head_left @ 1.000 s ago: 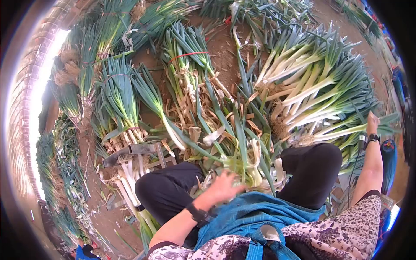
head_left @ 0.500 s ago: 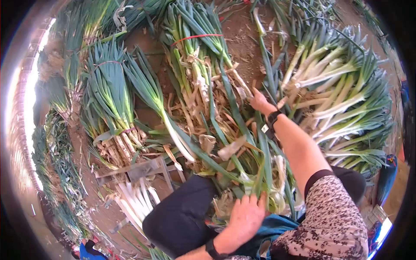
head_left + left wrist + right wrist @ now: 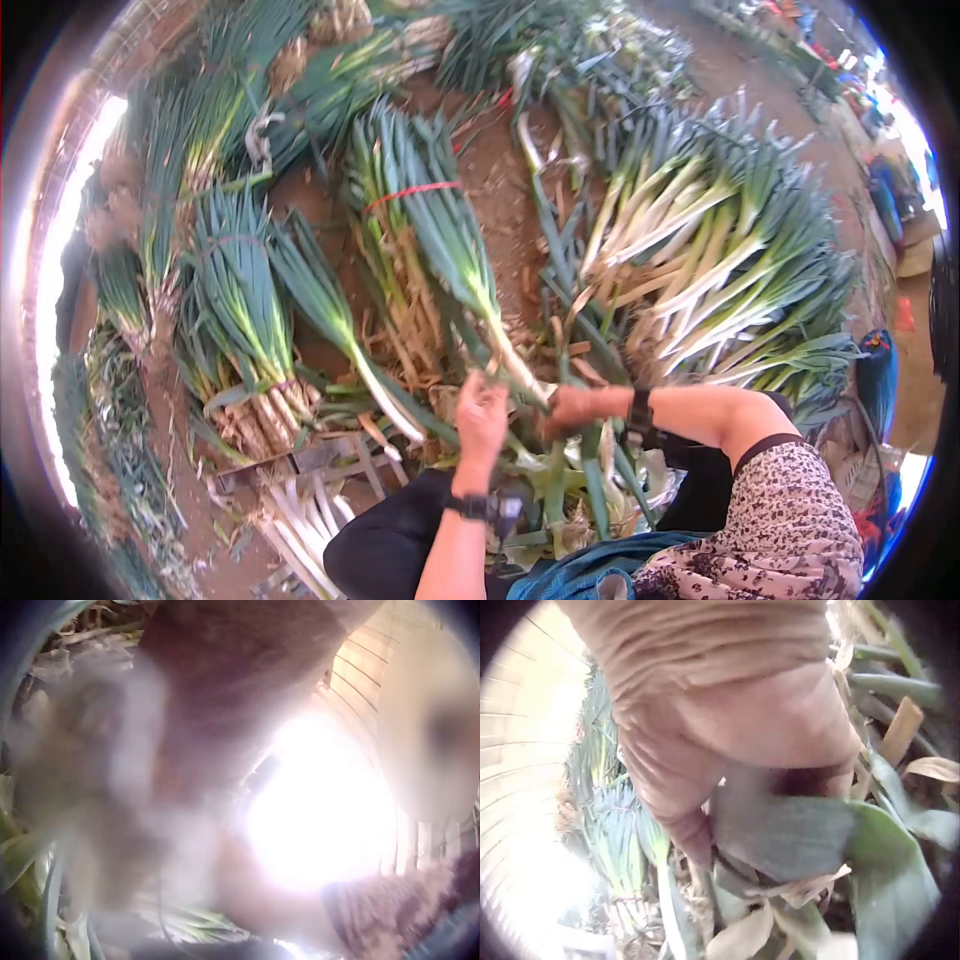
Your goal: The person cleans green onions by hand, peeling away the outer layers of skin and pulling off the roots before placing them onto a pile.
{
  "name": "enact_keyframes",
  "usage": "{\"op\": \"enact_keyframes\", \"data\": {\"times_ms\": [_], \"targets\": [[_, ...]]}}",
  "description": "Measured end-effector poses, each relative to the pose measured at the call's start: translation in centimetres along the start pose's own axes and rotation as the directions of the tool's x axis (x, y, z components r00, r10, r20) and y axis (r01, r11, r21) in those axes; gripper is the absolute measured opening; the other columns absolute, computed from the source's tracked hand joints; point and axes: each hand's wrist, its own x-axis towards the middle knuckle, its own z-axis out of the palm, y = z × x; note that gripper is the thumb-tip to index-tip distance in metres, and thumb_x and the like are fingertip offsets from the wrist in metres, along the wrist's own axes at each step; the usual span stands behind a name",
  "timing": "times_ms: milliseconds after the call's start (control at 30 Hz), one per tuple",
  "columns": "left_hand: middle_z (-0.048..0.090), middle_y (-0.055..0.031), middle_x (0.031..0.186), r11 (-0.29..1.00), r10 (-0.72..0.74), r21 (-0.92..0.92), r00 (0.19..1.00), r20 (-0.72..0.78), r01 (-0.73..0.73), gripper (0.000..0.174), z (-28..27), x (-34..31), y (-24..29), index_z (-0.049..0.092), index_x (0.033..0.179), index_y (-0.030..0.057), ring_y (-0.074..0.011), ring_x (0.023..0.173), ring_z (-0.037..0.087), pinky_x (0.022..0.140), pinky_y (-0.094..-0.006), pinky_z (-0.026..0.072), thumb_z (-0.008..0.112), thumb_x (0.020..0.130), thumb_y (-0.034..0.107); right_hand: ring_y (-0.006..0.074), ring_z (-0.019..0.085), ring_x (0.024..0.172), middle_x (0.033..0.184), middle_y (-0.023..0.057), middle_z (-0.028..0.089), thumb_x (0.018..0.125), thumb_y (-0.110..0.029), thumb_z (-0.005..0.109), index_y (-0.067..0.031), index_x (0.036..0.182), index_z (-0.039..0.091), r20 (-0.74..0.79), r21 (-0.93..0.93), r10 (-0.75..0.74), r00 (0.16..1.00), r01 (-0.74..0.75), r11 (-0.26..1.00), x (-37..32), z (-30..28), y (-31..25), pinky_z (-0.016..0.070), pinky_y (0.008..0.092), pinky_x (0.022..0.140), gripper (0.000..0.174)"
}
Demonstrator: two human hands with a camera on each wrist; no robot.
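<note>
My right hand [image 3: 572,408], blurred, is at the lower end of a leek [image 3: 515,362] whose green top lies over the red-banded bundle [image 3: 412,190]. The right wrist view shows a broad leek leaf [image 3: 787,836] bent between thumb and fingers. Close by on the left, my left hand [image 3: 483,420] is raised with its fingertips beside the leek stem and a strip of green. Blur in the left wrist view hides what those fingers do, and I cannot tell whether they pinch anything. Loose leaves and trimmings [image 3: 560,490] lie below both hands.
A large fanned pile of leeks [image 3: 710,250] lies at right. Banded leeks [image 3: 245,300] and a single leek [image 3: 350,345] are at left. By the left knee stands a metal frame [image 3: 325,460], with white stems [image 3: 300,525] beside it. More leeks [image 3: 370,60] lie behind.
My right hand left a leek at the right pile's edge, reached to the banded bundle's stem ends, then drew nearer with a leek. My left hand rose from my lap to meet it.
</note>
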Motion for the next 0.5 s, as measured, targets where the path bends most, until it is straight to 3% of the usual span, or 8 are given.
{"op": "enact_keyframes", "data": {"times_ms": [33,67,133,267,333,367,433,500], "targets": [[0.062,-0.0062,0.088,0.979,-0.062,-0.199,0.991,-0.122,0.036,0.03,1.4,1.6,-1.7,0.055,0.103,-0.0063,-0.0125,0.077,0.06,0.06,-0.0264,0.0499,0.067,0.086,0.016,0.0196,0.064,0.066,0.074,0.0096,0.068,0.065,-0.043,0.075,-0.001,0.082,0.071,0.061,-0.058,0.079,0.995,-0.075,0.995,-1.9,1.4,0.2,0.0514,0.0329,0.059,0.045],[0.063,-0.0063,0.085,0.854,-0.351,-0.359,0.927,0.135,0.376,0.024,0.6,3.5,-3.3,0.057,0.092,-0.0002,-0.015,0.071,0.061,0.06,-0.0282,0.0508,0.069,0.084,0.019,0.0163,0.062,0.062,0.071,0.0059,0.067,0.066,-0.036,0.075,-0.0048,0.078,0.071,0.109,0.077,0.176,0.978,-0.185,0.98,-5.8,2.3,-1.2,0.0504,0.031,0.056,0.033],[0.062,-0.0081,0.08,0.601,-0.389,-0.666,0.889,0.24,0.442,0.025,2.3,4.7,-6.5,0.059,0.089,0.0031,-0.0181,0.065,0.06,0.058,-0.0308,0.0508,0.072,0.082,0.022,0.0192,0.062,0.062,0.07,0.0074,0.066,0.062,-0.04,0.074,-0.003,0.075,0.07,0.172,0.078,0.06,0.983,-0.074,0.994,-11.1,5.0,-2.3,0.0499,0.0325,0.058,0.039],[0.064,-0.0129,0.077,0.597,-0.526,-0.572,0.813,0.25,0.563,0.023,4.9,2.1,-6.8,0.06,0.094,-0.0007,-0.0253,0.063,0.063,0.055,-0.038,0.0522,0.065,0.088,0.021,0.0184,0.061,0.061,0.071,0.0068,0.065,0.068,-0.049,0.073,0.0001,0.08,0.068,0.137,0.026,0.065,0.988,-0.069,0.997,-16.8,12.1,-0.2,0.0484,0.0326,0.056,0.051],[0.065,-0.0134,0.081,0.57,-0.473,-0.568,0.802,0.364,0.594,0.031,5.2,0.6,-7.8,0.057,0.108,0.0005,-0.0253,0.065,0.063,0.057,-0.0354,0.052,0.053,0.095,0.029,0.0184,0.061,0.069,0.074,0.0066,0.064,0.074,-0.057,0.068,0.0008,0.086,0.067,0.284,0.218,-0.194,0.939,0.133,0.967,-16.6,13.3,1.8,0.0486,0.0338,0.06,0.059],[0.065,-0.0131,0.087,0.561,-0.455,-0.584,0.808,0.375,0.587,0.033,5.0,-0.6,-7.0,0.057,0.11,0.0011,-0.0252,0.072,0.063,0.063,-0.0357,0.052,0.051,0.095,0.03,0.0196,0.06,0.079,0.085,0.0092,0.064,0.079,-0.061,0.061,0.0017,0.094,0.065,0.436,0.077,0.041,0.899,-0.083,0.994,-15.7,11.5,1.3,0.0486,0.0355,0.067,0.065],[0.063,-0.0123,0.099,0.553,-0.415,-0.59,0.809,0.417,0.588,0.036,5.1,-2.4,-5.2,0.055,0.114,0.0021,-0.025,0.087,0.061,0.075,-0.0367,0.0505,0.049,0.096,0.033,0.0223,0.058,0.083,0.093,0.0142,0.061,0.077,-0.069,0.054,0.0057,0.1,0.06,-0.037,0.329,0.044,0.998,-0.029,0.944,-13.2,10.8,2.1,0.0466,0.0373,0.069,0.079],[0.061,-0.0115,0.107,0.565,-0.37,-0.583,0.811,0.454,0.584,0.038,5.5,-4.1,-2.9,0.055,0.116,0.0026,-0.025,0.097,0.058,0.084,-0.0382,0.048,0.049,0.096,0.035,0.0218,0.057,0.077,0.086,0.014,0.061,0.073,-0.076,0.052,0.0056,0.091,0.061,-0.385,0.436,0.162,0.908,0.024,0.9,-11.2,8.5,0.4,0.0447,0.0379,0.064,0.084]]}}
